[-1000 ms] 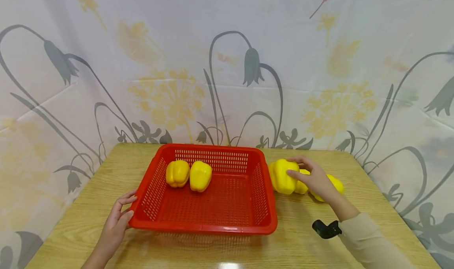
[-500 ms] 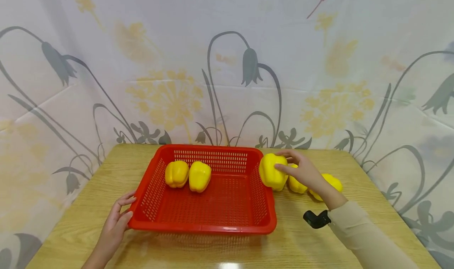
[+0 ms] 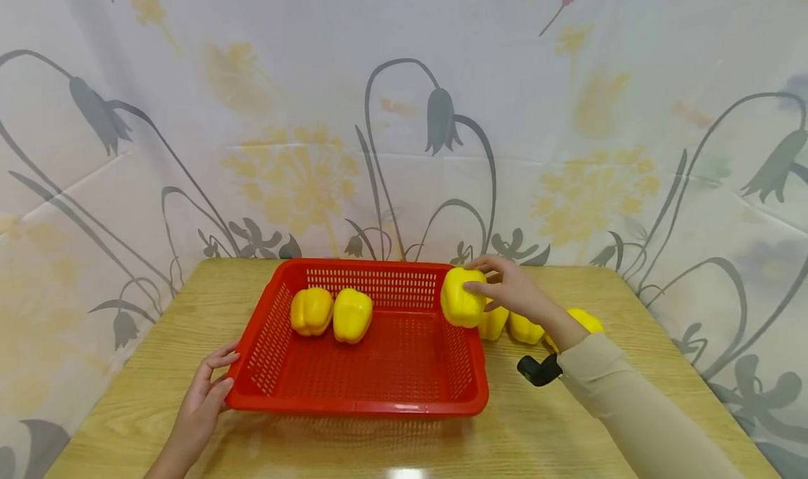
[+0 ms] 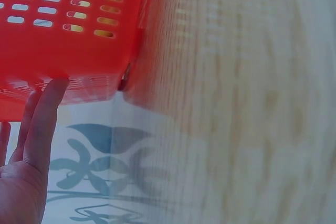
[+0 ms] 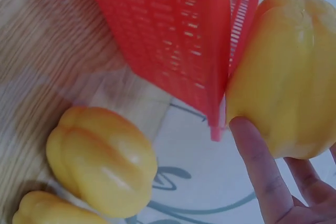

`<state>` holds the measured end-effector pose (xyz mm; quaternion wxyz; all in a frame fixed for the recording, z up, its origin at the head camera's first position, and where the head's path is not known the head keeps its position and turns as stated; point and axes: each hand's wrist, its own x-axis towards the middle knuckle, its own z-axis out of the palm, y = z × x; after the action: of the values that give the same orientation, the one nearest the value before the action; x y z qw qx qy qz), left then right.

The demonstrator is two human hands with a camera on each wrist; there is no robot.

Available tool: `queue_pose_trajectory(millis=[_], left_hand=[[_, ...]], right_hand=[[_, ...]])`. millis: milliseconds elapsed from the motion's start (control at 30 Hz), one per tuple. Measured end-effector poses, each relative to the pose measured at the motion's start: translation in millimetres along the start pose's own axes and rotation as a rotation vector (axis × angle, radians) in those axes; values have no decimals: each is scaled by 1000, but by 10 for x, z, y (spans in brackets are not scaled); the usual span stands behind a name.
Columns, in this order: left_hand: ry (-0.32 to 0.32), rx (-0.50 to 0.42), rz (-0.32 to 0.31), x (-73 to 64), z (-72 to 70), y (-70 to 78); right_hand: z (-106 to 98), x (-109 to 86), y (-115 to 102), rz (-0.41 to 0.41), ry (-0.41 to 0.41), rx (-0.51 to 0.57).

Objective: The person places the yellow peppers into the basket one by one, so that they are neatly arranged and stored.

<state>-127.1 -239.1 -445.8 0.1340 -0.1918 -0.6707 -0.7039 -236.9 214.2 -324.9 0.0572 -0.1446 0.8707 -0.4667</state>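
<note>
A red perforated plastic basket (image 3: 356, 407) stands on the table with two yellow bell peppers, one (image 3: 312, 312) beside the other (image 3: 352, 316), in its back left. My right hand (image 3: 513, 291) holds a third yellow bell pepper (image 3: 462, 298) between thumb and fingers, over the basket's right rim toward the back. In the right wrist view that pepper (image 5: 289, 77) is up beside the rim, a fingertip against its lower side. My left hand (image 3: 202, 405) touches the basket's left side near the front corner. Straight fingers (image 4: 44, 121) meet the outer wall in the left wrist view.
To the right of the basket lie more yellow bell peppers on the wooden table (image 3: 536, 430): one (image 3: 494, 322) close to the basket wall, another (image 3: 525, 329) beside it and one (image 3: 585, 320) partly behind my right forearm. A flower-printed cloth (image 3: 303, 114) hangs behind the table.
My right hand has carried the bell pepper left and slightly up, from beside the basket to over its right rim. My left hand keeps its place at the basket's left side.
</note>
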Motion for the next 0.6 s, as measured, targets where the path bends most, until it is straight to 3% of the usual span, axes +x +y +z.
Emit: queue_pose_trajectory(millis=[600], left_hand=[[0,1,-10,1,-6,-4]], right_hand=[[305,358,-253,-13,-95,71]])
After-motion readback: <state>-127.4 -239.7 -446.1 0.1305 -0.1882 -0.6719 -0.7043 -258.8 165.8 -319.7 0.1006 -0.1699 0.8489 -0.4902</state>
